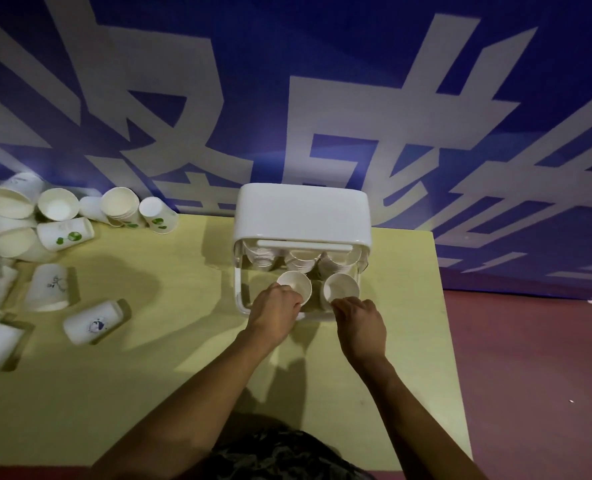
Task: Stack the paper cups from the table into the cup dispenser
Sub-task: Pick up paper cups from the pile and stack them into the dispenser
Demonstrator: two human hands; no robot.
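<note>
left hand (pixel 276 311) holding cup (pixel 295 287), dispenser (pixel 301 216)

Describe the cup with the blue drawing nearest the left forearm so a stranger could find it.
Start at the cup pile on the table's left. The cup with the blue drawing lies on its side, closest to the left forearm, apart from the pile.

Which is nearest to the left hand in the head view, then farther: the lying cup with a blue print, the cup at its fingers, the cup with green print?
1. Cup at its fingers, in the dispenser.
2. Blue-print cup, lying left.
3. Green-print cup, far left.
</note>
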